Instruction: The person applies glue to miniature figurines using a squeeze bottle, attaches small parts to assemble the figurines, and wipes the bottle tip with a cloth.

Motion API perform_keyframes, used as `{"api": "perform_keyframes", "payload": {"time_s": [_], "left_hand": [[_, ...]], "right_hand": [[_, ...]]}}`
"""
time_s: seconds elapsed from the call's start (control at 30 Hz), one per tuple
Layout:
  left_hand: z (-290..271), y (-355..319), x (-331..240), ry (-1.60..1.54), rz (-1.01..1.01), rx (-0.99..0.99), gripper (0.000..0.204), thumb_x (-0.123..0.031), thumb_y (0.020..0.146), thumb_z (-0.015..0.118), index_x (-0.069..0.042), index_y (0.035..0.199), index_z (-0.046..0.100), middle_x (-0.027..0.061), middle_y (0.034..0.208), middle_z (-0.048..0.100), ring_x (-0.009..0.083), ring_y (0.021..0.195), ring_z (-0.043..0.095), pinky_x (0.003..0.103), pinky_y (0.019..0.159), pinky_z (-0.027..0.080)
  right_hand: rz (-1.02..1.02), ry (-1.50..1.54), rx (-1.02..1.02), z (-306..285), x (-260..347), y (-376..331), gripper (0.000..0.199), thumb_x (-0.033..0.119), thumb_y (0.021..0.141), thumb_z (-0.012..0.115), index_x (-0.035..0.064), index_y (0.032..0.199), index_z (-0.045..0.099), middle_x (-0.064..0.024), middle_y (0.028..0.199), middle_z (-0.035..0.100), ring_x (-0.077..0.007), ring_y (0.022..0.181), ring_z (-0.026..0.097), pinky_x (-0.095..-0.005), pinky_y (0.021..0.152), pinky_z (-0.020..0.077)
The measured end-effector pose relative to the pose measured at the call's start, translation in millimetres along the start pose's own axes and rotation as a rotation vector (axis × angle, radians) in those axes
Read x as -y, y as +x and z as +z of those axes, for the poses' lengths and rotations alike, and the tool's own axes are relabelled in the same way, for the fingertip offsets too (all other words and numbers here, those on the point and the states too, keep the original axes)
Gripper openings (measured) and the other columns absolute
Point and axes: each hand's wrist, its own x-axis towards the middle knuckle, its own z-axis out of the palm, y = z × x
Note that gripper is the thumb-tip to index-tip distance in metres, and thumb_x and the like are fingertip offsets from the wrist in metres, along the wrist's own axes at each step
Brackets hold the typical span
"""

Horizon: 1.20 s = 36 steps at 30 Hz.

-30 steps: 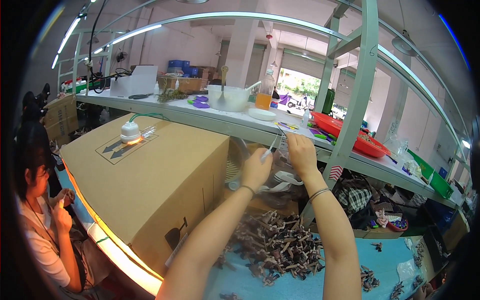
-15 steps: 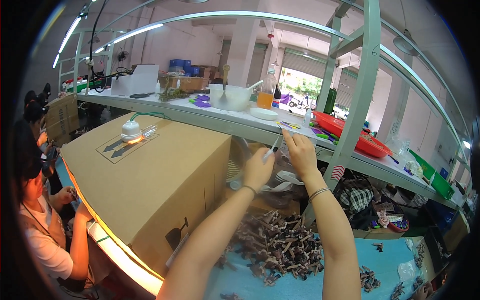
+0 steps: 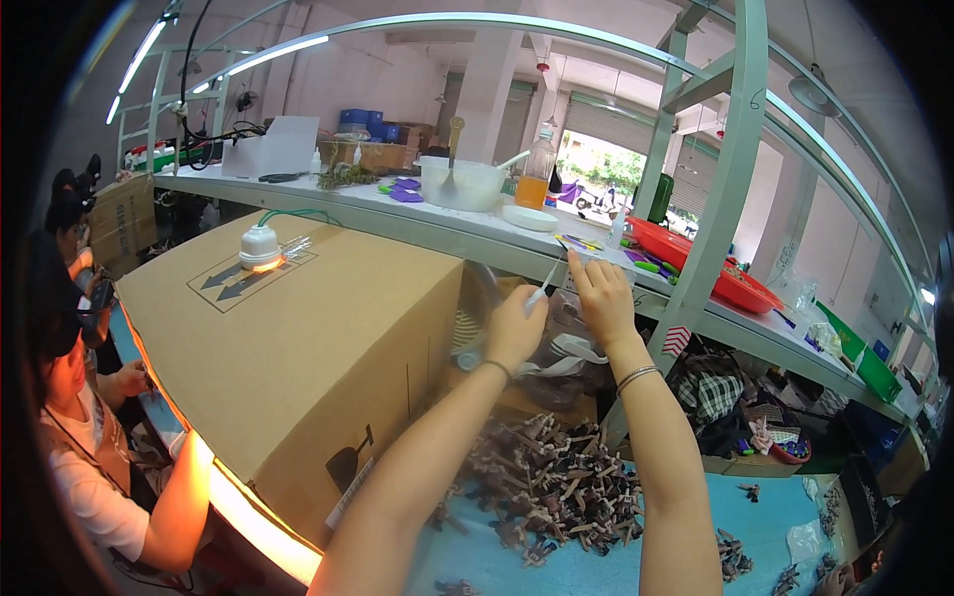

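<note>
My left hand (image 3: pixel 515 328) is raised in front of the shelf edge and is closed on a thin white stick-like tool (image 3: pixel 545 283) that points up and to the right. My right hand (image 3: pixel 599 298) is just right of it, fingers stretched upward, with the fingertips at the edge of the grey shelf (image 3: pixel 447 233) beside some small coloured pieces (image 3: pixel 576 243). Whether the right fingers pinch anything is hidden. A thin band circles each wrist. Below my forearms a heap of small brown parts (image 3: pixel 552 487) lies on the blue table top (image 3: pixel 775 541).
A large cardboard box (image 3: pixel 298 338) fills the left, with a white round lit device (image 3: pixel 260 246) on top. The shelf carries a white bowl (image 3: pixel 462 184), an orange-liquid bottle (image 3: pixel 537 174) and a red tray (image 3: pixel 715 273). A pale green post (image 3: pixel 730 169) rises at right. Another person (image 3: pixel 89 437) sits at far left.
Both hands stay at the shelf edge with the white tool, shifted only slightly. The person at left has leaned and moved their head.
</note>
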Motion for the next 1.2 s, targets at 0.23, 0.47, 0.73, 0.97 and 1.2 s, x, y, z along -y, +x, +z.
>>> {"api": "perform_keyframes", "payload": {"time_s": [0.23,0.47,0.73,0.97,1.2], "left_hand": [[0.8,-2.1,4.9,-0.052,-0.038,0.014,0.025,-0.027,0.085,0.054,-0.007,0.098,0.060,0.0181,0.085,0.065,0.0335,0.080,0.063,0.039,0.071,0.048],[0.6,-0.1,1.7,-0.037,-0.032,0.012,0.025,-0.027,0.085,0.054,-0.006,0.098,0.060,0.0173,0.083,0.065,0.0324,0.079,0.064,0.038,0.070,0.048],[-1.0,7.7,10.3,0.008,0.088,-0.040,0.025,-0.023,0.088,0.054,-0.002,0.099,0.060,0.0047,0.068,0.061,0.0117,0.054,0.057,0.026,0.052,0.046],[-0.3,7.1,9.5,0.007,0.100,-0.057,0.025,-0.023,0.087,0.054,-0.002,0.099,0.060,0.0041,0.067,0.061,0.0114,0.054,0.057,0.026,0.052,0.046],[-6.5,3.7,0.8,0.046,0.119,-0.058,0.025,-0.023,0.087,0.054,-0.002,0.099,0.060,0.0075,0.069,0.062,0.0146,0.055,0.059,0.029,0.054,0.046]], "right_hand": [[-0.067,-0.038,-0.027,9.4,1.4,-6.5,0.045,0.009,0.073,0.054,0.0016,0.117,0.056,-0.0030,0.072,0.048,-0.0191,0.072,0.051,-0.0303,0.068,0.0418],[0.014,0.013,-0.075,11.8,2.1,-7.6,0.048,0.004,0.072,0.055,0.0020,0.120,0.054,-0.0042,0.071,0.048,-0.0198,0.070,0.051,-0.0315,0.066,0.0411],[0.083,0.092,-0.076,10.2,5.4,-4.7,0.048,0.003,0.073,0.055,0.0016,0.121,0.052,-0.0053,0.072,0.049,-0.0209,0.071,0.051,-0.0322,0.066,0.0413],[0.105,0.146,-0.095,7.8,6.7,-0.8,0.048,0.003,0.073,0.055,0.0026,0.121,0.052,-0.0068,0.072,0.050,-0.0230,0.069,0.051,-0.0341,0.065,0.0420],[0.121,0.185,-0.032,2.5,4.5,1.9,0.047,0.002,0.072,0.056,0.0030,0.119,0.054,-0.0082,0.074,0.052,-0.0248,0.073,0.053,-0.0351,0.067,0.0443]]}}
